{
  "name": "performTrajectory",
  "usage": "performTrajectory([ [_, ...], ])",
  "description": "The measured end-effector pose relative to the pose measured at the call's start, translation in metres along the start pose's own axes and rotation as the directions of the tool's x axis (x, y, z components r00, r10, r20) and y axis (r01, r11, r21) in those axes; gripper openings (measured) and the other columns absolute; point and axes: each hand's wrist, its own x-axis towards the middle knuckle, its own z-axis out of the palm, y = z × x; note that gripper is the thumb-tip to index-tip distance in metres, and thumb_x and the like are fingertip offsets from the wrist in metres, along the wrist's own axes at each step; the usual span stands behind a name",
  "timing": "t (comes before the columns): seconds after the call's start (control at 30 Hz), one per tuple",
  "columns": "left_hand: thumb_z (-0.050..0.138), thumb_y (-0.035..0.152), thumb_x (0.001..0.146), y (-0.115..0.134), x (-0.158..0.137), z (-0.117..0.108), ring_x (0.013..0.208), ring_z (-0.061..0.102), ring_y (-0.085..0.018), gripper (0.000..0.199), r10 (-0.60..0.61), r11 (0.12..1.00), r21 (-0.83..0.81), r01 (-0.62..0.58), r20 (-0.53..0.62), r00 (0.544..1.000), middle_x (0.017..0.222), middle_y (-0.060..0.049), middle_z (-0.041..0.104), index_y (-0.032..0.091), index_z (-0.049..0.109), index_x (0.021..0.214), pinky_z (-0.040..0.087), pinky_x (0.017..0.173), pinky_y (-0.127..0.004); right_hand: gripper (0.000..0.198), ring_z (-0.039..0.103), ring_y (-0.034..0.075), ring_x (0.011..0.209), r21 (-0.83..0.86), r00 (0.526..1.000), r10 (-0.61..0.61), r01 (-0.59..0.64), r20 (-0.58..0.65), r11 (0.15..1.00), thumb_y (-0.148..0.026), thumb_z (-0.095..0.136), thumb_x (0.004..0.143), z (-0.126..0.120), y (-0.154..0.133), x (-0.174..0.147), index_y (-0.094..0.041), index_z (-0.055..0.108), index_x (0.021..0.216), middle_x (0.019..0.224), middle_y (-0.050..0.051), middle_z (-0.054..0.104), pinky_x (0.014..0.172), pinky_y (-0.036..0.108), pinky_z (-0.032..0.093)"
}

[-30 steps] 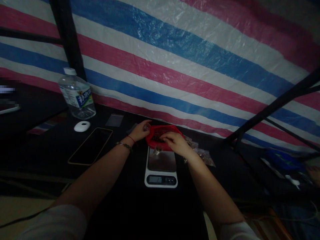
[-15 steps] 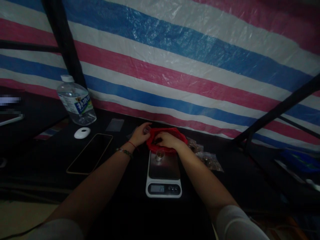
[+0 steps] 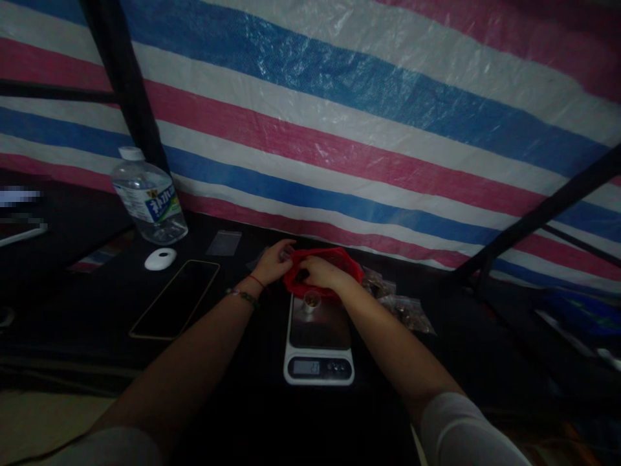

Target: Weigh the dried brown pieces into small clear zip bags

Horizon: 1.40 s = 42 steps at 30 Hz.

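Note:
A red plastic bag [image 3: 349, 264] lies wide open behind a white kitchen scale [image 3: 318, 353]. My right hand [image 3: 316, 272] reaches into the bag; its fingers are drawn together over the dark contents, and what they pinch is hidden. At the bag's left rim, my left hand [image 3: 273, 262] is closed around a small clear cup [image 3: 286, 255], seen only in part. Another small clear cup [image 3: 311, 302] stands on the scale's metal plate with brownish bits inside. The scale's display is lit, its digits hard to read.
Several clear zip bags of brown pieces [image 3: 410, 313] lie right of the red bag. To the left are a flat clear zip bag [image 3: 224, 243], a phone [image 3: 175, 299], a white oval device [image 3: 160, 259] and a large water bottle [image 3: 149, 195]. A striped tarp [image 3: 339, 136] hangs behind.
My right hand has shifted slightly left and deeper in the red bag. My left hand and the cup on the scale stay about where they were.

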Motion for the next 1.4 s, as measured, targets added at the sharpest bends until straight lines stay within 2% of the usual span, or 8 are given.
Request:
performTrajectory([
  [0.17,0.052,0.014,0.067,-0.002,0.0,0.001,0.079,0.062,-0.015,0.053,-0.007,1.0,-0.016,0.007,0.009,1.0,0.094,-0.004,0.065,0.015,0.054,0.12,0.05,0.074,-0.027,0.024,0.064,0.019,0.089,-0.026,1.0,0.0,-0.001,-0.021,1.0,-0.009,0.06,0.074,-0.003,-0.003,-0.005,-0.015,0.072,0.094,0.098,0.009,0.071,0.079,0.024,0.045],
  [0.33,0.053,0.014,0.067,-0.003,0.0,0.001,0.08,0.062,-0.015,0.052,-0.011,1.0,-0.019,0.011,0.005,1.0,0.093,-0.004,0.065,0.015,0.054,0.119,0.05,0.074,-0.027,0.028,0.065,0.018,0.089,-0.008,0.998,0.023,-0.023,-0.058,1.0,-0.005,0.058,0.073,-0.01,-0.001,-0.012,-0.016,0.072,0.095,0.097,0.007,0.072,0.081,0.024,0.046],
  [0.47,0.053,0.014,0.068,-0.002,0.001,0.0,0.078,0.062,-0.015,0.052,-0.013,1.0,-0.008,0.013,0.023,1.0,0.091,-0.004,0.065,0.015,0.054,0.12,0.05,0.074,-0.027,0.031,0.065,0.018,0.091,-0.005,0.999,0.033,-0.033,-0.037,0.999,-0.009,0.062,0.072,-0.007,0.0,-0.012,-0.018,0.071,0.1,0.101,0.007,0.071,0.081,0.024,0.046],
  [0.77,0.053,0.014,0.067,-0.007,0.001,0.001,0.075,0.061,-0.014,0.052,-0.032,0.999,0.027,0.032,0.02,0.999,0.094,-0.004,0.065,0.015,0.054,0.119,0.05,0.071,-0.026,0.031,0.066,0.019,0.09,-0.065,0.993,0.121,-0.121,-0.004,0.991,-0.005,0.055,0.074,-0.003,-0.005,-0.007,-0.017,0.072,0.097,0.098,0.007,0.073,0.08,0.023,0.045],
  [0.97,0.052,0.015,0.068,-0.001,0.001,0.0,0.076,0.061,-0.014,0.052,-0.036,0.999,0.005,0.036,0.024,0.999,0.092,-0.004,0.065,0.015,0.054,0.12,0.05,0.071,-0.026,0.033,0.064,0.02,0.095,-0.086,0.991,0.109,-0.116,-0.08,0.99,-0.009,0.061,0.073,-0.002,0.0,-0.009,-0.017,0.07,0.103,0.104,0.009,0.07,0.082,0.024,0.044],
  [1.13,0.052,0.014,0.066,-0.005,0.001,0.001,0.075,0.061,-0.014,0.053,-0.032,0.999,0.006,0.032,0.018,0.999,0.094,-0.004,0.065,0.015,0.054,0.12,0.05,0.071,-0.026,0.029,0.066,0.017,0.089,-0.072,0.989,0.146,-0.147,-0.017,0.987,-0.007,0.057,0.076,-0.002,0.002,-0.007,-0.018,0.07,0.099,0.098,0.007,0.072,0.078,0.022,0.044],
  [1.27,0.053,0.015,0.066,-0.009,0.001,0.002,0.077,0.061,-0.014,0.054,-0.026,1.0,0.013,0.026,0.021,0.999,0.095,-0.004,0.065,0.016,0.055,0.12,0.05,0.073,-0.027,0.032,0.065,0.018,0.092,-0.068,0.988,0.149,-0.151,-0.031,0.986,-0.007,0.058,0.075,-0.003,0.002,-0.007,-0.018,0.069,0.103,0.101,0.007,0.071,0.079,0.022,0.044],
  [1.4,0.053,0.015,0.066,-0.008,0.002,0.002,0.078,0.061,-0.015,0.055,-0.026,0.999,0.022,0.026,0.018,0.999,0.094,-0.004,0.065,0.016,0.055,0.12,0.05,0.073,-0.027,0.028,0.065,0.017,0.087,-0.077,0.987,0.161,-0.163,-0.026,0.984,-0.007,0.057,0.076,-0.003,0.004,-0.007,-0.017,0.07,0.099,0.097,0.007,0.072,0.077,0.022,0.044],
])
